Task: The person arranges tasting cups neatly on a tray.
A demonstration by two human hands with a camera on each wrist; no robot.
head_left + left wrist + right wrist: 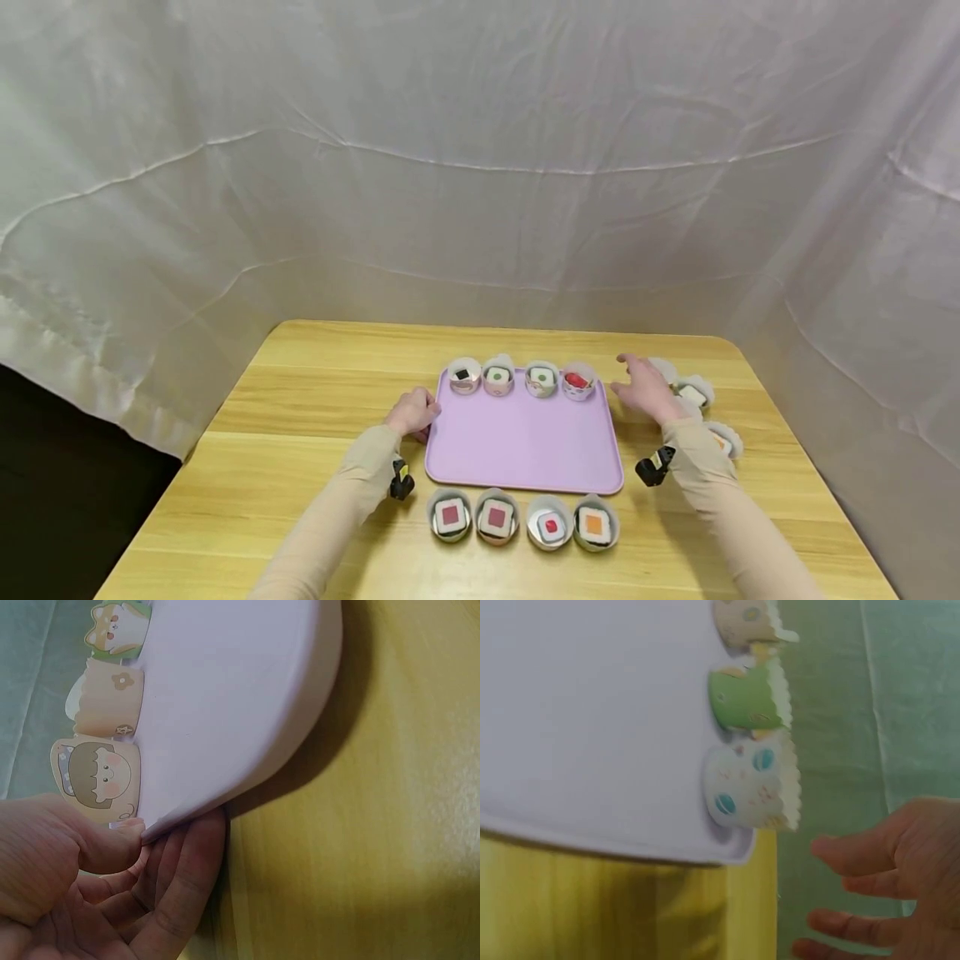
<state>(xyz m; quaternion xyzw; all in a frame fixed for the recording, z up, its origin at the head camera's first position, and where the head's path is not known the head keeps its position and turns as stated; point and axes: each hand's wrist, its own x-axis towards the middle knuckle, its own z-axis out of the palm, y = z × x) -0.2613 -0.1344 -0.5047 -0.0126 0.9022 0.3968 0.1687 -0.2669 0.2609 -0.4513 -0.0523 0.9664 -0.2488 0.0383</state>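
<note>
Pinching the lilac tray by its left rim, left hand | tray on counter, between my hands | right hand spread, apart from it, near the corner paper cup

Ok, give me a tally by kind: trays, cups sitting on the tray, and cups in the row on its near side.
Tray: 1
Cups on the tray: 4
Cups in the near row: 4
Total: 9

No text, labels or numbers are readable
</note>
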